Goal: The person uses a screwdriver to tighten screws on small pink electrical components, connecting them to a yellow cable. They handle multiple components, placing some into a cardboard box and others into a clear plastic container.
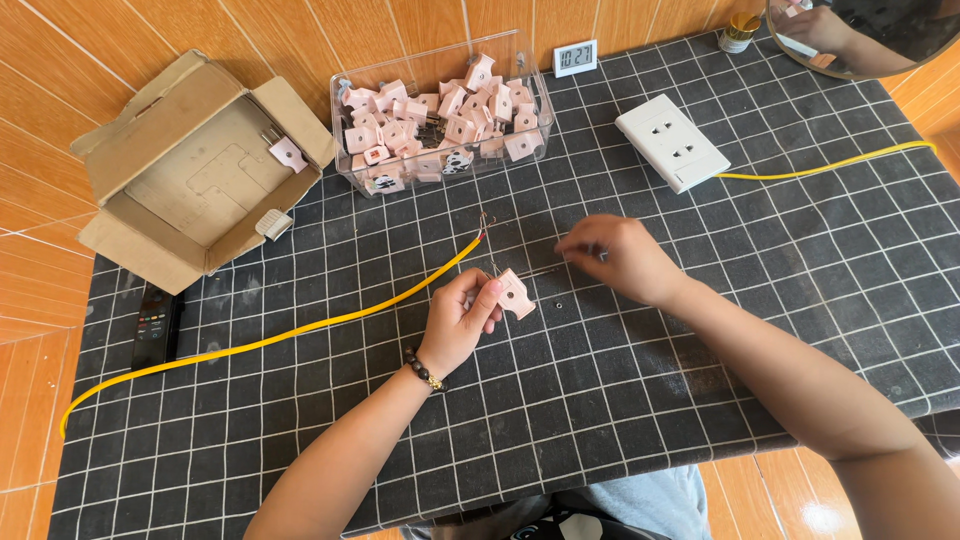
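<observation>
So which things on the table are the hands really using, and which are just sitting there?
In use:
- pink plug piece, held by the left hand
- yellow cable, its bare wire ends beside that piece
- right hand, pinching something too small to tell

Just lying about:
- clear box of pink pieces
- cardboard box
- white socket
- small clock
- remote control

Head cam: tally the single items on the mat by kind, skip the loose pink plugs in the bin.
Yellow cable: 1
White socket plate: 1
Clear plastic bin: 1
Cardboard box: 1
Black remote: 1
Small digital clock: 1
Pink plug part in left hand: 1
Total: 7
</observation>
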